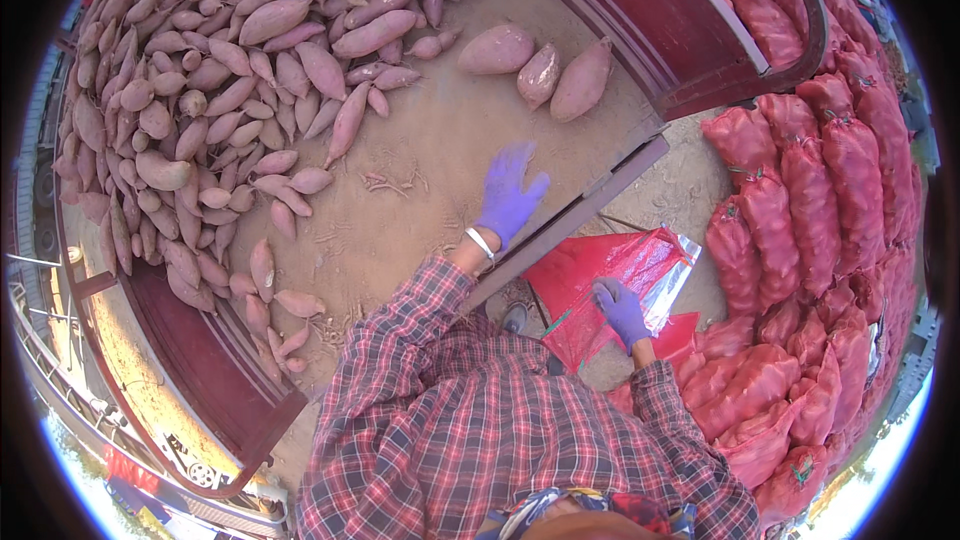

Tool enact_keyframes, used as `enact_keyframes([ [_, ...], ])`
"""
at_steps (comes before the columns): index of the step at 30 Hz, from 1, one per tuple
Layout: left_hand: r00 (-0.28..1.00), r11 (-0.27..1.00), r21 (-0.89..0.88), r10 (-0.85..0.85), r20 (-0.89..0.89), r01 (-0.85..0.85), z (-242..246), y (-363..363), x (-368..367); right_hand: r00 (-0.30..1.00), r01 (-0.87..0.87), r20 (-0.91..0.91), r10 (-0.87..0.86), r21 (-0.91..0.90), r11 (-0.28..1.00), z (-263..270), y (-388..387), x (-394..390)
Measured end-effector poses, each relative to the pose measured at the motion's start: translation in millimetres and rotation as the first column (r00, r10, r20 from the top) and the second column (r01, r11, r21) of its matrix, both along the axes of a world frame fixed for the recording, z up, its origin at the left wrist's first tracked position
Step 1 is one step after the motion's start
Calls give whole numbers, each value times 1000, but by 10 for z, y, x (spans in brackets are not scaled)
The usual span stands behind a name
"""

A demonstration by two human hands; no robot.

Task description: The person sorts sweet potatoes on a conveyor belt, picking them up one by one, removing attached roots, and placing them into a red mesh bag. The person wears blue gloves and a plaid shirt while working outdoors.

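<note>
My left hand (514,195), in a purple glove with a white band at the wrist, is held over the dusty truck bed (420,217) close to its metal edge. Its fingers are spread and slightly blurred, with nothing in them. My right hand (621,311), gloved too, has its fingers curled on a red mesh bag (585,270) beyond the bed's edge. The bag has a shiny silver strip (670,285) along one side. Farther in on the bed lie three large sweet potatoes, among them a pale-patched one (538,77). A few thin root scraps (386,184) lie left of my left hand.
A large heap of sweet potatoes (225,82) covers the bed's far left. Dark red side panels (630,7) flank the bed's opening. Filled red mesh sacks (810,195) are stacked on the right. The bed's metal edge (577,210) runs between my hands.
</note>
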State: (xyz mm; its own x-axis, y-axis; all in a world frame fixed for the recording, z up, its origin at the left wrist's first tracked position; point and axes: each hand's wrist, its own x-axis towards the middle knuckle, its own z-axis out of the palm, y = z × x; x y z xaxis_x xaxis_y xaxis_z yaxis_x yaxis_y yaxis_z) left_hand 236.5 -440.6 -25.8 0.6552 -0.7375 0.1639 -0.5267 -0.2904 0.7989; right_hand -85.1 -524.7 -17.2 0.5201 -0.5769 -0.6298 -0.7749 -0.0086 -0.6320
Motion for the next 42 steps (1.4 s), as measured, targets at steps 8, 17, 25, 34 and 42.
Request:
enact_keyframes([
  [8, 880, 917, 397, -213, 425, 30, 15, -1015, 2071, 873, -353, -245, 421, -914, 201, 570, -1111, 3250],
  [17, 979, 991, 134, -26, 204, -2, 10, -1099, 2268, 878, -432, -197, 437, -719, 544, 61, -1269, 4060],
  [25, -41, 835, -464, -497, -867, -297, -86, 154, 965, 563, -38, 705, -431, 544, 838, 462, -447, 2465],
  [34, -189, 949, -273, -242, -952, 161, 478, 721, -1360, 255, 120, -17, -967, 993, 14, 267, 610, -512],
  [42, 378, 942, 51, -83, -922, 332, -523, 257, -2359, 570, 665, 313, -759, 366, 651, -1072, 721, -1025],
])
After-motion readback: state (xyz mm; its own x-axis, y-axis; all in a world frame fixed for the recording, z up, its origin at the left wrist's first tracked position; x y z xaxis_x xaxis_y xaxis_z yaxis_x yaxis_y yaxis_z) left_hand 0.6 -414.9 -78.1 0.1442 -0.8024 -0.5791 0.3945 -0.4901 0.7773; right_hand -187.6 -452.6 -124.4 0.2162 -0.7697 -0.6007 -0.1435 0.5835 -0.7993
